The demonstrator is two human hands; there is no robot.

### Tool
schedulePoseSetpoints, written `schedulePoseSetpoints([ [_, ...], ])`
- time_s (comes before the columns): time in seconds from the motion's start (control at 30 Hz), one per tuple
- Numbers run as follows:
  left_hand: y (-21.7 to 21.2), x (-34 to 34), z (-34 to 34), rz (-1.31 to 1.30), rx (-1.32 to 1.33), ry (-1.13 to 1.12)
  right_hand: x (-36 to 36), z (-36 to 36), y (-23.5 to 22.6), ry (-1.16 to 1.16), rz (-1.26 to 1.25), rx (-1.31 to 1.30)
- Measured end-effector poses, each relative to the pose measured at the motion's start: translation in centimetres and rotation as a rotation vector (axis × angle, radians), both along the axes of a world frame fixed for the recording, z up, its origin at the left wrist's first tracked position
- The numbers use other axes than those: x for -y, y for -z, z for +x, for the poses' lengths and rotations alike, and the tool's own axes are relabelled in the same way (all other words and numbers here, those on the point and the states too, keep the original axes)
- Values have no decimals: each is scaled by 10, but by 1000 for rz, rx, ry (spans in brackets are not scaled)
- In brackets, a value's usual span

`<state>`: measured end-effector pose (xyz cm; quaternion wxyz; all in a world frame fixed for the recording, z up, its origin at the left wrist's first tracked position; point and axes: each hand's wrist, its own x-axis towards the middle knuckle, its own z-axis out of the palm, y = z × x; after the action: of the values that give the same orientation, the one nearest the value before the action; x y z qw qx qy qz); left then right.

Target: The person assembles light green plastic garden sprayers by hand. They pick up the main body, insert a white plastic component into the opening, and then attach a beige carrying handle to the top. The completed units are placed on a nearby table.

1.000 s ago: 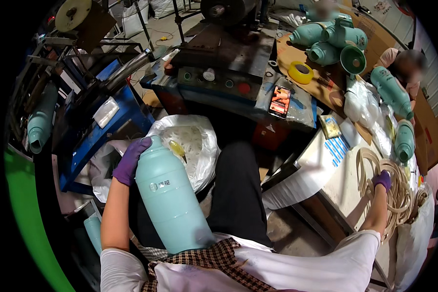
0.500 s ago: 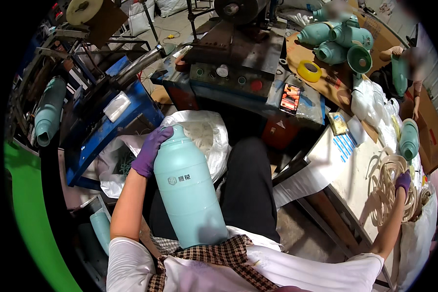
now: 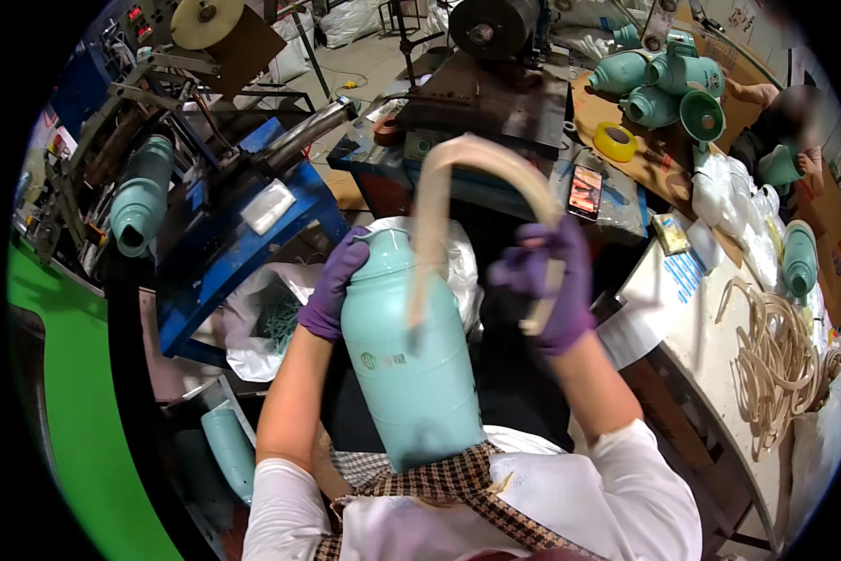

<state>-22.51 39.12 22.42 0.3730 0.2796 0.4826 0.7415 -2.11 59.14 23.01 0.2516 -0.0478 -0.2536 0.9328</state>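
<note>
A tall mint-green flask body [image 3: 409, 365] rests upright against my lap. My left hand [image 3: 334, 283], in a purple glove, grips its shoulder near the neck. My right hand [image 3: 550, 283], also purple-gloved, is closed on one end of a cream rubber strip [image 3: 458, 192]. The strip arches up and over from that hand, and its other end hangs down in front of the flask's upper body.
A pile of cream strips [image 3: 778, 355] lies on the white table [image 3: 710, 327] at my right, with more mint flasks [image 3: 659, 84] farther back. A blue machine [image 3: 224, 234] stands left, a white bag [image 3: 271, 309] below it. Another person's hands [image 3: 795, 154] work at the far right.
My right hand left the strip pile on the table and came in front of me carrying one cream strip. The flask stayed in my left hand, slightly more upright.
</note>
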Motion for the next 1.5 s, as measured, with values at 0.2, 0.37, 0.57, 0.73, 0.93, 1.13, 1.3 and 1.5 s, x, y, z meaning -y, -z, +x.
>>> schedulePoseSetpoints([
  [0.2, -5, 65, -37, -81, -460, -66, 49, -102, 18, -227, 600, -180],
  [0.37, -6, 87, -12, -50, -221, -104, 72, -118, 24, -7, 891, 42],
  [0.57, -8, 81, -9, 183, 83, 44, 72, -102, -8, -202, 796, 356],
  [0.73, -1, 75, -3, -2, -296, -101, 78, -94, -6, 91, 1212, 56],
  [0.93, 1, 66, 12, 100, -13, -17, 89, -71, -6, 543, 1622, -786],
  [1.13, 24, 67, -18, -55, -339, -197, 92, -109, 25, 206, 451, 49],
  [1.3, -2, 38, 14, 145, -54, -235, 56, -142, 98, -78, 126, -262],
  [1.5, 6, 64, 11, 301, 51, -46, 35, -119, 97, -488, -4, -207],
])
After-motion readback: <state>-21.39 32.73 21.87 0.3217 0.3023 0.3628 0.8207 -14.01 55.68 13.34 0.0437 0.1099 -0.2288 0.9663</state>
